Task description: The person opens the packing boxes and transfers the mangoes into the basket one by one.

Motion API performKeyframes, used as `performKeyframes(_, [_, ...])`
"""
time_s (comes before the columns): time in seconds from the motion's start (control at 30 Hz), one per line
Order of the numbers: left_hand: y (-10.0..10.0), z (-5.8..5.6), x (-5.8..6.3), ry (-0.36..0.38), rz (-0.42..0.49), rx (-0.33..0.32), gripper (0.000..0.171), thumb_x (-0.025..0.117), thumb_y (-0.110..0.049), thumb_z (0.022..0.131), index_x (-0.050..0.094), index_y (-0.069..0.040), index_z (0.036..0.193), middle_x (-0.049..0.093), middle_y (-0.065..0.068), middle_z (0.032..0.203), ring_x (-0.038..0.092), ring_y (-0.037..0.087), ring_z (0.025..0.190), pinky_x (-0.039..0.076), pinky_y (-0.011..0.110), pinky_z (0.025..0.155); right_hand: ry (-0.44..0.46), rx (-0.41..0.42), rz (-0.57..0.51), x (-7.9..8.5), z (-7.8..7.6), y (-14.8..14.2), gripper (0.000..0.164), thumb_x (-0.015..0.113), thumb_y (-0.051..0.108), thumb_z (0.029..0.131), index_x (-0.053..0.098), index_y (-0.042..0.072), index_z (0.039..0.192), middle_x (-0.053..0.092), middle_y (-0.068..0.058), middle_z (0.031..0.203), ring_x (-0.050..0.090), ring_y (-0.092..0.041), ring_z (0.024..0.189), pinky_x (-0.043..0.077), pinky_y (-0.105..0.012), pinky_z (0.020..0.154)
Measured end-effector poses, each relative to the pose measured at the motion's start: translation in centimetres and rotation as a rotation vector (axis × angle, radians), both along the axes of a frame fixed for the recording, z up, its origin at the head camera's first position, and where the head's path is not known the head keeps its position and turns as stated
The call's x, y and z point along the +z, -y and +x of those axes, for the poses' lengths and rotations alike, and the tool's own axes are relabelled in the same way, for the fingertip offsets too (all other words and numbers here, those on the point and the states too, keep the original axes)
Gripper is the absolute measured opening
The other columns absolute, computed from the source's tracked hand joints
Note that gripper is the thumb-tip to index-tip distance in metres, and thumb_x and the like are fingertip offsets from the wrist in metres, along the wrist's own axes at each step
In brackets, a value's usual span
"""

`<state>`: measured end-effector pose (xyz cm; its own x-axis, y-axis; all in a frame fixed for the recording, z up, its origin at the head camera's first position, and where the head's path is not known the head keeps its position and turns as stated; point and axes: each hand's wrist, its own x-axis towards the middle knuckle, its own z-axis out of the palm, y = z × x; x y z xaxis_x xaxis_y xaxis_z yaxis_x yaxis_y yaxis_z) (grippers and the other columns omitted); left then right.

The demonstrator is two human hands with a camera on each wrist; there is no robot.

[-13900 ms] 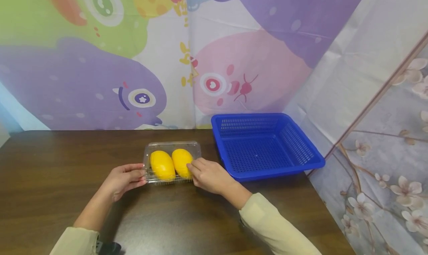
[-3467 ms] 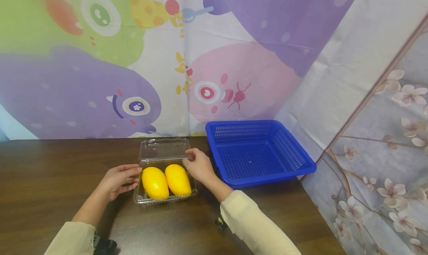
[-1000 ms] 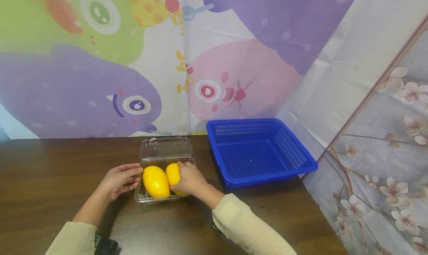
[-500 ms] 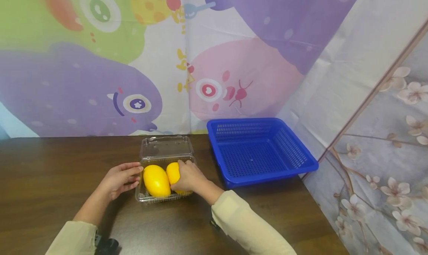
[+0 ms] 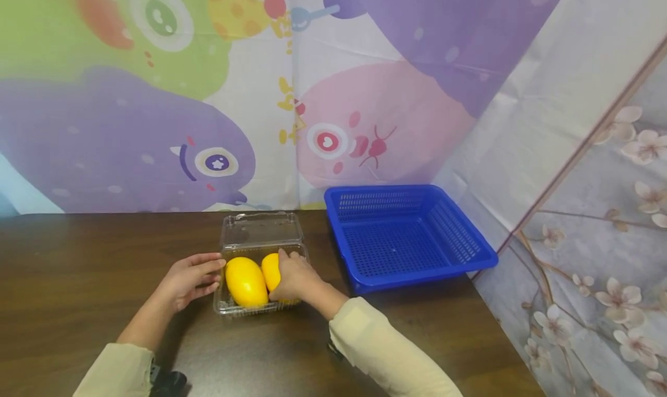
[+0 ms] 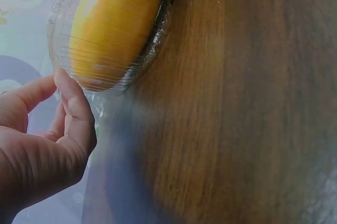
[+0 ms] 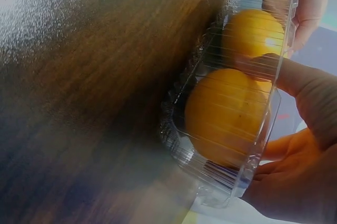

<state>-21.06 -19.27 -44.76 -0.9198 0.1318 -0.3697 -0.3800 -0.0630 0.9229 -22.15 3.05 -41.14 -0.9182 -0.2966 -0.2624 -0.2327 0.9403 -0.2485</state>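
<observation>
A clear plastic clamshell box [image 5: 229, 311] stands on the table with its lid [image 5: 260, 230] folded back. Two yellow mangoes lie side by side inside it. My left hand [image 5: 190, 282] holds the box's left rim between thumb and fingertips, as the left wrist view shows close up. The left mango [image 5: 246, 282] is untouched by that hand. My right hand [image 5: 298, 278] reaches into the box and grips the right mango [image 7: 224, 116], thumb on its left side and fingers over the far side. That hand covers much of this mango in the head view.
A blue perforated plastic basket [image 5: 417, 278] stands right of the box, close to the back wall. The brown wooden table [image 5: 250, 356] runs up to a cartoon-printed cloth [image 5: 266, 154] behind and a floral panel [image 5: 589, 269] at the right.
Earlier the lid was down over the mangoes; it now lies folded back. My right hand has gone from the lid to the right mango. Over the last second the hands barely move.
</observation>
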Motion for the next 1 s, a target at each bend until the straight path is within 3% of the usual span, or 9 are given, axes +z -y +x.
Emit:
performKeyframes(0.47, [-0.1, 0.1, 0.2, -0.002, 0.002, 0.004, 0.057, 0.065, -0.025, 0.089, 0.040, 0.003, 0.132, 0.062, -0.008, 0.085, 0.059, 0.007, 0.070, 0.057, 0.020, 0.067, -0.063, 0.013, -0.080, 0.6, 0.0, -0.6, 0.096, 0.082, 0.035, 0.066, 0.033, 0.008, 0.145, 0.048, -0.013, 0.132, 0.049, -0.024, 0.114, 0.050, -0.034, 0.092])
performKeyframes(0.73, [0.0, 0.0, 0.1, 0.001, -0.003, -0.001, 0.059, 0.066, -0.026, 0.088, 0.040, 0.003, 0.133, 0.062, -0.009, 0.085, 0.059, 0.007, 0.071, 0.057, 0.021, 0.068, -0.076, 0.004, -0.178, 1.2, 0.1, -1.2, 0.092, 0.081, 0.031, 0.068, 0.034, 0.008, 0.144, 0.045, -0.015, 0.139, 0.045, -0.029, 0.124, 0.046, -0.040, 0.100])
performKeyframes(1.0, [0.1, 0.0, 0.1, -0.006, -0.012, -0.006, 0.058, 0.065, -0.026, 0.088, 0.040, 0.003, 0.132, 0.061, -0.009, 0.085, 0.059, 0.007, 0.073, 0.057, 0.021, 0.069, -0.086, -0.011, -0.214, 1.7, 0.2, -1.4, 0.091, 0.080, 0.033, 0.070, 0.032, 0.010, 0.145, 0.048, -0.012, 0.135, 0.048, -0.026, 0.121, 0.048, -0.039, 0.097])
